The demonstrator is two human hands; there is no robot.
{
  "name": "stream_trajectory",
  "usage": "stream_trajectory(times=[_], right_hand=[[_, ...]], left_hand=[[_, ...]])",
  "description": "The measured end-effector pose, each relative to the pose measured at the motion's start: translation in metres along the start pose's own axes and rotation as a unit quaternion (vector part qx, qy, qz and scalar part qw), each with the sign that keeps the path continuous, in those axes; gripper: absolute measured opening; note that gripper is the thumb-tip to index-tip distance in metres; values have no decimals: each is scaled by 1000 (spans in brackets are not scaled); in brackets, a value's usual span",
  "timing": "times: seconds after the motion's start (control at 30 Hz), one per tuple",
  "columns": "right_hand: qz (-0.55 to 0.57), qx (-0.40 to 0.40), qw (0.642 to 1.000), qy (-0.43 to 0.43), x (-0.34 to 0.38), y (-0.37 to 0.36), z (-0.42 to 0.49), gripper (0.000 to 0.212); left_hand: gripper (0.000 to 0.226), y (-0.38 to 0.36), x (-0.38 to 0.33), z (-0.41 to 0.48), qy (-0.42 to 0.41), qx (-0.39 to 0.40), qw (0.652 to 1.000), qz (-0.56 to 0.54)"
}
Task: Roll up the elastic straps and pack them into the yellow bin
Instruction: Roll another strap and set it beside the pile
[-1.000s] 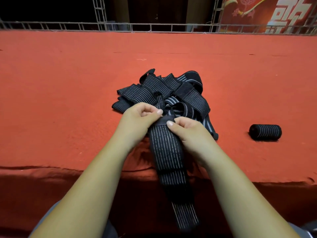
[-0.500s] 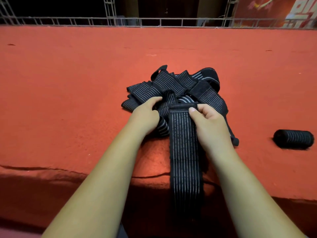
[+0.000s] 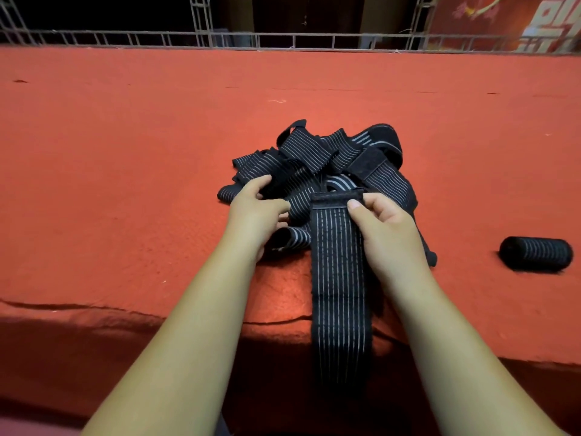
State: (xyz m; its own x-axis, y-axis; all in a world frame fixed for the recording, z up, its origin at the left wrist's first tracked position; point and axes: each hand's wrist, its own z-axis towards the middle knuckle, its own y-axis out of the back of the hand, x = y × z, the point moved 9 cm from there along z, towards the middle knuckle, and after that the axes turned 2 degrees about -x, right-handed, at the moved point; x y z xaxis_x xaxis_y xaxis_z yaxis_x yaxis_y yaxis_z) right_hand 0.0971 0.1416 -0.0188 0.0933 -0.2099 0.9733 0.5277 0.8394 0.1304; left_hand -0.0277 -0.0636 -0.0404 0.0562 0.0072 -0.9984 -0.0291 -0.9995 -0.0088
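Elastic straps point(image 3: 330, 158) are lying in a tangled heap mid-counter, close to the front edge. Counter point(image 3: 125, 184) is wearing a red felt-like cover, fuzzy and slightly rumpled, with the front edge sagging into shadow. Grey metal truss rail point(image 3: 283, 39) is running along the back with a dark room behind it. Red banner point(image 3: 518, 23) with pale lettering is showing top right. Rolled strap point(image 3: 536, 253) is lying on its side well apart to the right of the heap, a tight black cylinder.

Right grip point(image 3: 386, 228) is clamping the loose strap point(image 3: 341, 278) at its far right corner, thumb point(image 3: 355, 204) pressing on top and fingers curling behind the folded end. That end is sitting against the heap's near side. The band is running flat toward the person and hanging over the counter's front edge between the forearms. Left grip point(image 3: 254, 212) is resting on the heap's left side, forefinger reaching over one band and thumb pointing toward the loose strap but apart from it. Pinching or not, cannot tell, as the lower fingers are hidden.

Straps are showing as flat black woven elastic with thin pale lengthwise stripes. Plain black fuzzy end tabs are showing on a couple of them.
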Motion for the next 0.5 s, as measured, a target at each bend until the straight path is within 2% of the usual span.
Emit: stream_trajectory(times=[0.2, 0.3, 0.37, 0.43, 0.5], right_hand=[[9, 25, 1000, 0, 2, -9, -5, 18], [66, 36, 997, -21, 2, -14, -5, 19], [177, 59, 981, -60, 2, -22, -6, 20], [278, 105, 950, -99, 8, -35, -9, 20], [313, 139, 932, -119, 13, -44, -12, 20]], left_hand=[[23, 18, 3, 5, -25, -43, 996, -72], [4, 18, -9, -5, -44, -38, 987, -151], [4, 9, -19, -15, -54, 12, 977, -206], [21, -4, -26, -27, -63, 87, 975, -196], [42, -17, -24, -42, -62, 177, 968, -169]])
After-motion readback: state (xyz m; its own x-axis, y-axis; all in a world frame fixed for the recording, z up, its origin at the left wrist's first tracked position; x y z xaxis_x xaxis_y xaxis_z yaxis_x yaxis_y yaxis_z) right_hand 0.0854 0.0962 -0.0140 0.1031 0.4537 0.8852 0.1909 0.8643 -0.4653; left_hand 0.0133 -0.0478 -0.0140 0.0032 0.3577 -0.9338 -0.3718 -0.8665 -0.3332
